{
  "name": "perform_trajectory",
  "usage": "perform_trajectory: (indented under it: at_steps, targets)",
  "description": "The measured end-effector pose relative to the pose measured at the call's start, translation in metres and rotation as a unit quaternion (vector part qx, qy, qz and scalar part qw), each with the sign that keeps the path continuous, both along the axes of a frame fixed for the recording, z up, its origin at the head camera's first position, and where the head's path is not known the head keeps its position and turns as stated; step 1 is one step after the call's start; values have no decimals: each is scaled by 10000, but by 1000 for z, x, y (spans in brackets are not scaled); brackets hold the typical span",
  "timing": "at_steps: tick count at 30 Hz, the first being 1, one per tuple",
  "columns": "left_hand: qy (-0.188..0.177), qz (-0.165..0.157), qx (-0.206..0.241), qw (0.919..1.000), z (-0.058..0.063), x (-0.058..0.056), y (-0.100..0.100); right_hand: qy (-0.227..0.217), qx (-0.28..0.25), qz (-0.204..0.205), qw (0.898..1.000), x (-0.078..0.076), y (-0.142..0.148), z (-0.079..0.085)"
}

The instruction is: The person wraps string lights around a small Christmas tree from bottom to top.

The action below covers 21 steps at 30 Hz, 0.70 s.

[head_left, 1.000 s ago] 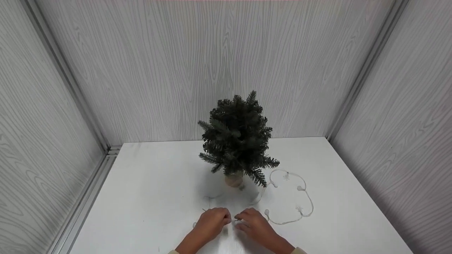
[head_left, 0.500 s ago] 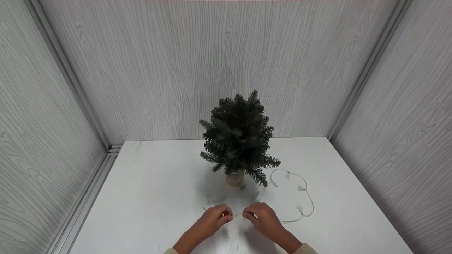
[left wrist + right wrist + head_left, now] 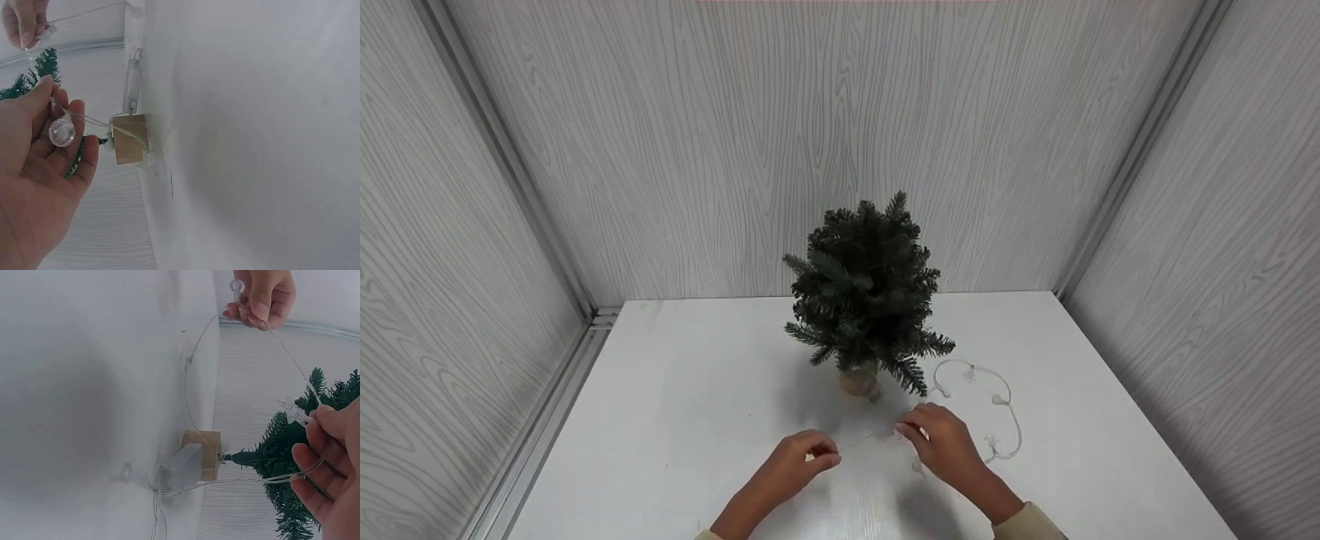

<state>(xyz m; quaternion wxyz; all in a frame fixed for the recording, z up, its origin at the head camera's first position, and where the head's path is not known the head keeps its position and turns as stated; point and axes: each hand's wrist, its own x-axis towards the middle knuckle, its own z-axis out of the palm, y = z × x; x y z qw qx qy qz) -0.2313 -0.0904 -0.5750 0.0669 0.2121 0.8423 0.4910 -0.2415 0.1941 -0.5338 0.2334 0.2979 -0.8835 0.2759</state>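
Note:
A thin clear string of lights (image 3: 1018,420) is pinched in both hands, with a short stretch running taut between them above the white table. My left hand (image 3: 802,457) grips it between thumb and fingertips. A clear faceted ball bulb (image 3: 62,132) hangs against its fingers in the left wrist view. My right hand (image 3: 943,442) pinches the wire further right and higher. Beside its fingertips is a clear star bulb (image 3: 292,410), and more strands loop over its lower fingers. Just beyond the hands stands a small green artificial tree (image 3: 866,289).
The tree's round wooden base (image 3: 859,381) rests on the table (image 3: 697,390). A clear battery box (image 3: 183,467) lies beside that base, with wires running from it. The rest of the light string loops on the table at right. Grey wood-grain panels (image 3: 840,135) enclose the back and sides.
My hands have drawn apart, the right moving forward and to the right, the left slightly left. The wire between them now shows as a longer stretch. The tree has stayed put.

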Motion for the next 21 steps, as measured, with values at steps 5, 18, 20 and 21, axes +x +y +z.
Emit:
perform_trajectory:
  at_steps: [5,18,20,21]
  targets:
    - [266,107,-112,9995,1,1,-4,376,-123,31,9992,-2,3,7]
    - [1418,639,-265,9875,-1,-3,-13,1048,-511,128,9931,-9,15,32]
    - [1770,964,-319,9790,1,-5,-14,1079,-520,92,9928,-10,16,36]
    - [1932,1131,-318,9741,3,-6,-15,1079,-514,68,9928,-10,16,38]
